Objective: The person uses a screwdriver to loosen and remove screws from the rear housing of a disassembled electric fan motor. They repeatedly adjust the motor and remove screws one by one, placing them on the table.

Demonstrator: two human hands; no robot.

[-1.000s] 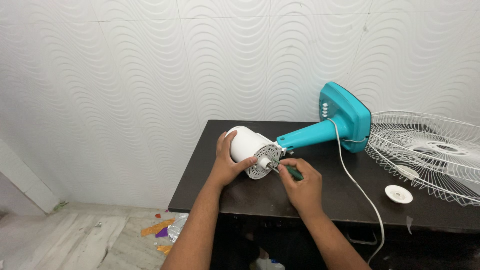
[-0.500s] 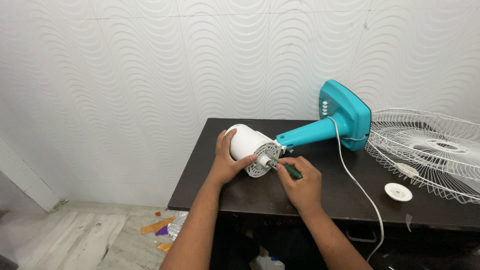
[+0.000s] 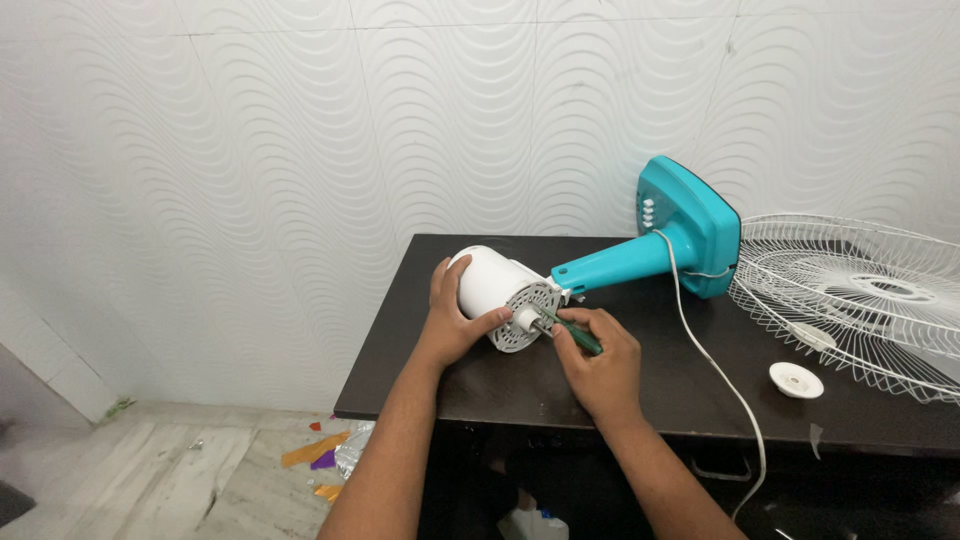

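A table fan lies on its side on a dark table (image 3: 640, 385). Its white motor housing (image 3: 492, 281) points left and ends in a round vented face plate (image 3: 523, 319). My left hand (image 3: 455, 318) wraps around the housing from the near side. My right hand (image 3: 600, 362) grips a green-handled screwdriver (image 3: 572, 334), its tip against the hub in the middle of the face plate. The fan's teal neck (image 3: 610, 264) runs right to the teal base (image 3: 690, 225), which stands on edge by the wall.
A white wire fan guard (image 3: 860, 300) lies at the table's right end. A small white round cap (image 3: 796, 380) sits beside it. A white power cord (image 3: 715, 370) trails from the base over the front edge. Coloured scraps (image 3: 320, 460) litter the floor at the left.
Hardly anything differs. Both hands stay on the motor housing and the screwdriver, with only a slight shift of the right hand at the hub.
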